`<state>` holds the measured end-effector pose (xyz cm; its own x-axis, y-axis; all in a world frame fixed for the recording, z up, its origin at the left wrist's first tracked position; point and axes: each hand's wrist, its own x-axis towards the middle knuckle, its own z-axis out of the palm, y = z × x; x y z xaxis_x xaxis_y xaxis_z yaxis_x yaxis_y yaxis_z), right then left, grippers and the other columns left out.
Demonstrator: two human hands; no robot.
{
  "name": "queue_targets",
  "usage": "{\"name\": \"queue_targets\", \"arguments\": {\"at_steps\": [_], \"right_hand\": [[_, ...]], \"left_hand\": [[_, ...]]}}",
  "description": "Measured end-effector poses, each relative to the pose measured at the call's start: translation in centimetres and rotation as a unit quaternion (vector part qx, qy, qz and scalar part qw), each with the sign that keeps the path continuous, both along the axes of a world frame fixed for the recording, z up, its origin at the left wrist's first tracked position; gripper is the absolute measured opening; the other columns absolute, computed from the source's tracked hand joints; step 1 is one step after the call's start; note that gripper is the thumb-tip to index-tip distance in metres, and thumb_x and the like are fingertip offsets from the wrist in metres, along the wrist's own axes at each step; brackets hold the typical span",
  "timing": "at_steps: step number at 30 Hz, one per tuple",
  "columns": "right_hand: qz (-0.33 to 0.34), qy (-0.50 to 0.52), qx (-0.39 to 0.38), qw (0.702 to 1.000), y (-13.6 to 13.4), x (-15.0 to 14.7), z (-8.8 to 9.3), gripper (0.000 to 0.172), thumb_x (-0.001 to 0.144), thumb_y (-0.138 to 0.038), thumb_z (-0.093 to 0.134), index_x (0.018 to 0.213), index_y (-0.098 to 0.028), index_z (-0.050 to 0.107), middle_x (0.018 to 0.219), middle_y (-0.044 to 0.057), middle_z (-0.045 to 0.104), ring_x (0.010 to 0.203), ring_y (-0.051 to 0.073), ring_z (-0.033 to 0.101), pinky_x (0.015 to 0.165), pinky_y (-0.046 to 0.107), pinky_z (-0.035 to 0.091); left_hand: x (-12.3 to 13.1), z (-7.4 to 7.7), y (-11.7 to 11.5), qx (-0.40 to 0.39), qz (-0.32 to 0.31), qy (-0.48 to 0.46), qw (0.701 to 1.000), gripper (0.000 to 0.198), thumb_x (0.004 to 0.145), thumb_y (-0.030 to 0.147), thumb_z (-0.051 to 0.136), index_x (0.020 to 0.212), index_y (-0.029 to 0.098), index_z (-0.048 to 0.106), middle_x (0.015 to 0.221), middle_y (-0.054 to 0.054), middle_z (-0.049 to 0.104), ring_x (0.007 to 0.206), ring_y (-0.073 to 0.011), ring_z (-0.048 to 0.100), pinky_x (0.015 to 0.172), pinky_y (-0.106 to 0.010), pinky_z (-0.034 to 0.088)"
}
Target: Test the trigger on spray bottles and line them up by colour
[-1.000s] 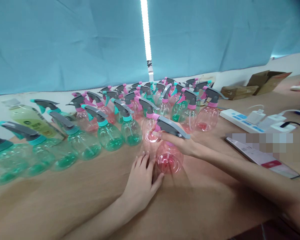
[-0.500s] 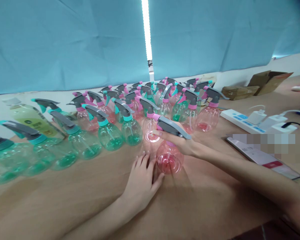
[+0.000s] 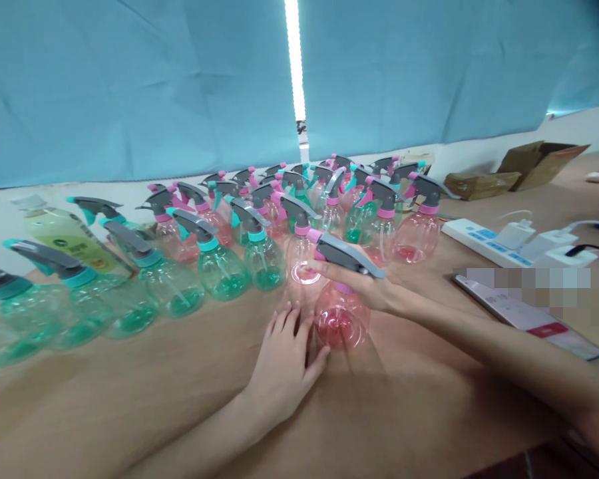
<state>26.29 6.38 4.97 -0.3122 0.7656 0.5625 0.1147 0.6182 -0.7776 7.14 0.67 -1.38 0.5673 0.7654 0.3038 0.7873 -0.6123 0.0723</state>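
Note:
My right hand (image 3: pixel 362 286) is shut around the neck of a clear pink plastic spray bottle (image 3: pixel 340 316), whose grey trigger head (image 3: pixel 347 256) sticks out above my fingers. The bottle's round body hangs below my hand, close to the tabletop. My left hand (image 3: pixel 284 359) lies flat on the table with its fingers apart, and its thumb is at the bottle's lower side. Just behind my right hand stands a second pink spray bottle (image 3: pixel 300 259), partly hidden by my fingertips.
Several pink and green spray bottles (image 3: pixel 224 269) crowd the brown table (image 3: pixel 180 392) behind my hands. A yellow-green bottle (image 3: pixel 64 236) lies left. To the right are a white power strip (image 3: pixel 484 243), a printed sheet (image 3: pixel 529 319) and cardboard (image 3: pixel 542 163) before a blue curtain (image 3: pixel 130 86).
The view drifts slightly, so the background shifts a little to the right. My hands and the held bottle stay in nearly the same pose.

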Motion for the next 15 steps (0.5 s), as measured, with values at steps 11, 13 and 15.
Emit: {"name": "queue_targets", "arguments": {"at_steps": [11, 13, 15], "right_hand": [[0.006, 0.021, -0.007, 1.0, -0.35, 0.07, 0.21, 0.021, 0.087, -0.038, 0.062, 0.074, -0.023, 0.054, 0.068, -0.004, 0.044, 0.062, 0.012, 0.04, 0.059, 0.028, 0.033], [0.008, 0.027, -0.004, 1.0, -0.37, 0.07, 0.21, 0.022, 0.086, -0.036, 0.063, 0.073, -0.022, 0.051, 0.067, -0.004, 0.042, 0.061, 0.011, 0.037, 0.057, 0.027, 0.031], [0.01, 0.034, -0.007, 0.999, -0.34, 0.05, 0.14, 0.023, 0.085, -0.036, 0.064, 0.073, -0.022, 0.05, 0.068, -0.004, 0.043, 0.062, 0.011, 0.037, 0.057, 0.027, 0.031]], "left_hand": [[0.26, 0.36, -0.15, -0.012, 0.004, 0.007, 1.0, 0.033, 0.093, 0.037, 0.052, 0.114, 0.012, 0.059, 0.136, -0.021, 0.053, 0.126, -0.0378, 0.048, 0.102, -0.057, 0.04], [0.26, 0.36, -0.15, -0.011, 0.002, 0.008, 1.0, 0.033, 0.093, 0.037, 0.052, 0.115, 0.012, 0.059, 0.135, -0.021, 0.054, 0.126, -0.0379, 0.048, 0.102, -0.058, 0.04], [0.23, 0.31, -0.14, -0.009, 0.002, 0.007, 1.0, 0.034, 0.093, 0.037, 0.052, 0.115, 0.013, 0.059, 0.135, -0.021, 0.054, 0.126, -0.0376, 0.048, 0.102, -0.058, 0.04]]}}
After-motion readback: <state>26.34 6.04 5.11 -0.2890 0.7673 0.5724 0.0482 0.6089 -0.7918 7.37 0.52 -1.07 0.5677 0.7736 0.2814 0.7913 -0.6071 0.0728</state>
